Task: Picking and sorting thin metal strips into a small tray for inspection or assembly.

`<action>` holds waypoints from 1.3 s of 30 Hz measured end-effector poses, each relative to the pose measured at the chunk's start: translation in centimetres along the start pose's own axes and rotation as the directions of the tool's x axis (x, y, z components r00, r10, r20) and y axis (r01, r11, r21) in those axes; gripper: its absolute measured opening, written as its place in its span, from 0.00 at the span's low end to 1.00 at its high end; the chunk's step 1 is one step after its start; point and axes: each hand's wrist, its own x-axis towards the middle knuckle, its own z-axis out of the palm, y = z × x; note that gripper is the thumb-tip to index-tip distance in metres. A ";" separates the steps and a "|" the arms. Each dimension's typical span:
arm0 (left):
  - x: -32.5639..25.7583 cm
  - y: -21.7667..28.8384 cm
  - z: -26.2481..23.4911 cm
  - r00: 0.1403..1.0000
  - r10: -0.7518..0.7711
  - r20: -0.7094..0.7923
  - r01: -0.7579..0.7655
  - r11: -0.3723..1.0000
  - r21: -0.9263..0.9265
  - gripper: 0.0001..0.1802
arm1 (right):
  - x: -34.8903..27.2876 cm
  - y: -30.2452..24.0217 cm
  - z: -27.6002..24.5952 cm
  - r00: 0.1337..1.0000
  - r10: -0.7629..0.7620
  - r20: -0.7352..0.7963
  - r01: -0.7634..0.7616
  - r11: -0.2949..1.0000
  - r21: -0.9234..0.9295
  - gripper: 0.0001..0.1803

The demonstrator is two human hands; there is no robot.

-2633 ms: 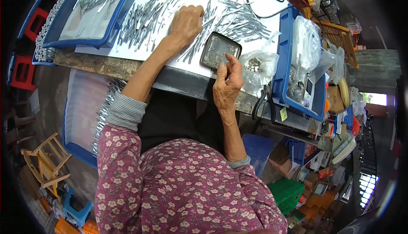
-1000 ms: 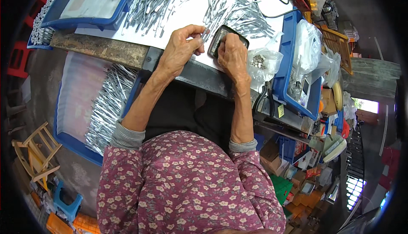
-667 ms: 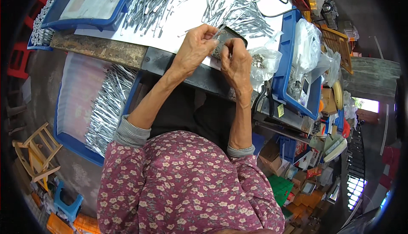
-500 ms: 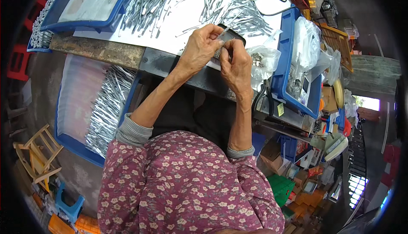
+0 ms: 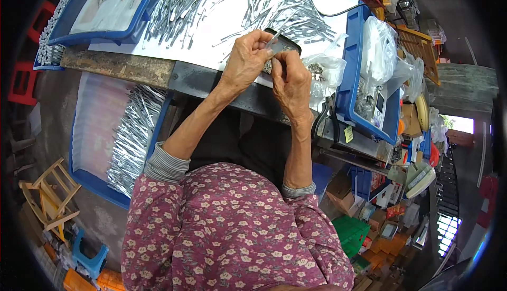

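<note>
Over the table's front edge, my left hand (image 5: 244, 61) pinches a small, pale, flat metal strip (image 5: 272, 41) between thumb and fingers. Close beside it, my right hand (image 5: 291, 80) has its fingertips pressed together near the strip's lower end; what they hold, if anything, is too small to make out. Behind and under my hands sits a black-rimmed tray (image 5: 285, 38), mostly hidden. A pile of thin metal strips (image 5: 301, 16) lies just beyond it on the white sheet. To the right of my right hand is a clear plastic bag (image 5: 330, 69) with small metal pieces.
Another strip pile (image 5: 182, 11) lies left on the white table surface. A blue tray (image 5: 119, 35) stands at the far left, and a larger blue bin (image 5: 100, 182) of strips sits below. Black-handled pliers (image 5: 320, 119) hang near the right edge, beside a blue crate (image 5: 351, 69) of bags.
Both hands stay together in nearly the same place, with the fingers shifting slightly. The view has moved a little.
</note>
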 end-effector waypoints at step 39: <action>-1.9 -0.5 -0.1 0.959 -0.216 0.183 0.273 0.877 -0.395 0.10 | -0.9 -0.1 -0.7 0.887 0.457 0.064 -0.411 0.720 0.560 0.05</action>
